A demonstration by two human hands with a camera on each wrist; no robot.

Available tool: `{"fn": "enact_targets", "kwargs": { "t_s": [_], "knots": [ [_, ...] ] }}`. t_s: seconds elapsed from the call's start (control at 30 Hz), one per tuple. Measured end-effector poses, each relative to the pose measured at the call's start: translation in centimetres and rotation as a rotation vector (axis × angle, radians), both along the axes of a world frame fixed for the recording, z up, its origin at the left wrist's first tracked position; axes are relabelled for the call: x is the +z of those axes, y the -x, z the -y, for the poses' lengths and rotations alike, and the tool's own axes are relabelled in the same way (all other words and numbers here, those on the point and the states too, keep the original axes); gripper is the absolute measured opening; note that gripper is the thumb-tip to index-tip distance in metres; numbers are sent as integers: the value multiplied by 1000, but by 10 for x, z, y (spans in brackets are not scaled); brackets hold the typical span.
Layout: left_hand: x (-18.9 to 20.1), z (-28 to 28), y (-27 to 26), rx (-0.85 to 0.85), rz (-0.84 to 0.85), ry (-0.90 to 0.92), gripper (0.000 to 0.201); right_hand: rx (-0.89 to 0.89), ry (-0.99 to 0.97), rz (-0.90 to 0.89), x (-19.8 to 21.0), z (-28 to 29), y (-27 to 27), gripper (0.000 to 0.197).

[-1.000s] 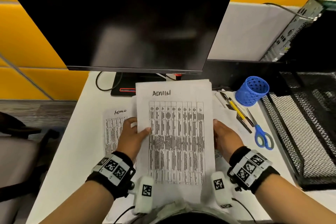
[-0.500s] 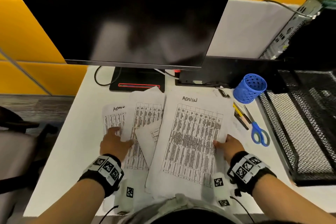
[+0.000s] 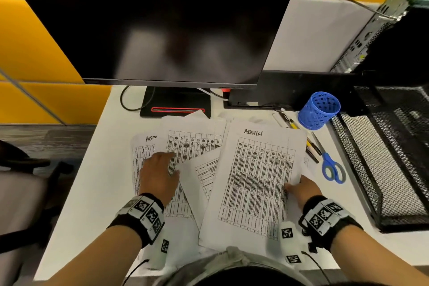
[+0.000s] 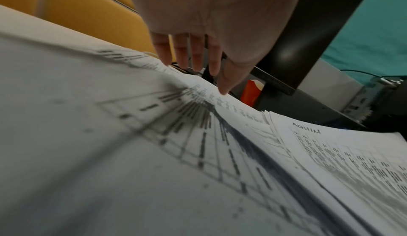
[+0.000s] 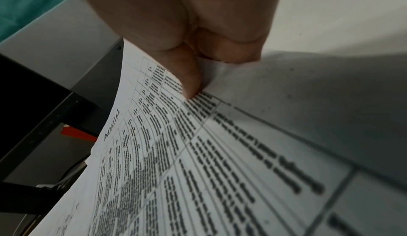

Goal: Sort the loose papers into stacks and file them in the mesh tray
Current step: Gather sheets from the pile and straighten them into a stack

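Papers (image 3: 255, 183): thin, limp, slippery; I see them fanned on the surface (image 3: 97, 169), outside the tray (image 3: 383, 169).
Right hand (image 3: 304, 189): fingers pinch the top sheet's right edge.
Left hand (image 3: 157, 174): flat, fingers straight, pressing the left sheets.
Grip: I'd take squared edges.

Head view: looks forward and down from above the counter (image 3: 92, 188), monitor (image 3: 162, 18) at 12 o'clock, tray (image 3: 383, 169) at 3 o'clock. Left wrist view: set low and close over the papers (image 4: 110, 152), facing along the left hand (image 4: 198, 22) toward the monitor. Right wrist view: very close under the right hand (image 5: 187, 22), facing the same way. All three views share the sheet marked ADMIN (image 3: 255, 181).
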State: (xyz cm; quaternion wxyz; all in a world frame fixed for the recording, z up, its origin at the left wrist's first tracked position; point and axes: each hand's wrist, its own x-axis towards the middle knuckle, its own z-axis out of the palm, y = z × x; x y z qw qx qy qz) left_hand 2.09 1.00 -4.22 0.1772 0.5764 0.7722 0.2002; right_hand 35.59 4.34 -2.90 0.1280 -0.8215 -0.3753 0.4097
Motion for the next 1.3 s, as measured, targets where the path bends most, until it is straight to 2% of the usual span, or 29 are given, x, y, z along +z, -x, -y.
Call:
{"fn": "enact_targets", "kwargs": {
  "t_s": [0.1, 0.23, 0.33, 0.37, 0.43, 0.47, 0.53, 0.67, 0.77, 0.87, 0.93, 1.0, 1.03, 1.07, 1.13, 1.2, 1.23, 1.3],
  "knots": [
    [-4, -14, -16, -202, -49, 204, 57, -11, 10, 3, 2, 7, 0, 45],
    [2, -31, -35, -339, -139, 413, 67, -56, -4, -27, 3, 13, -7, 41],
    [6, -33, -49, -429, -51, 640, 56, -62, 3, -17, 2, 16, -14, 41],
    [5, -31, -52, -454, -47, 651, 48, -79, -1, -24, 3, 17, -16, 41],
    [7, -26, -52, -459, 0, 556, 22, -104, -11, -46, 4, 19, -19, 37],
    [8, -23, -50, -428, 42, 493, 16, -122, -19, -65, 5, 20, -20, 35],
    [7, -18, -40, -287, 186, 393, 18, -139, -42, -86, 5, 21, -22, 32],
    [6, -5, -17, 8, 519, 246, 33, -128, -87, -110, 1, 19, -18, 20],
    [4, 6, -8, 96, 615, 271, 39, -71, -81, -207, -3, 10, -4, 6],
    [9, 17, -11, 65, 700, 314, 39, -112, -68, -428, 7, 3, 21, 12],
    [17, 25, -13, 25, 705, 331, 36, -172, -92, -530, 12, -1, 35, 29],
    [18, 29, -11, -20, 695, 347, 28, -164, -111, -468, 14, -4, 42, 54],
    [16, 32, -8, -34, 657, 333, 19, -139, -125, -402, 14, -6, 44, 57],
    [14, 34, -4, -20, 573, 277, 11, -112, -145, -346, 16, -6, 46, 49],
    [4, 33, 10, 138, 368, 116, 5, -82, -176, -312, 9, -8, 46, 36],
    [-3, 33, 21, 271, 218, 69, 26, -73, -156, -322, 10, -5, 47, 32],
    [-2, 33, 23, 322, 231, 105, 39, -71, -146, -328, 6, -3, 47, 31],
    [1, 33, 22, 377, 416, 195, 50, -65, -116, -351, 9, 1, 51, 32]
  ]
}}
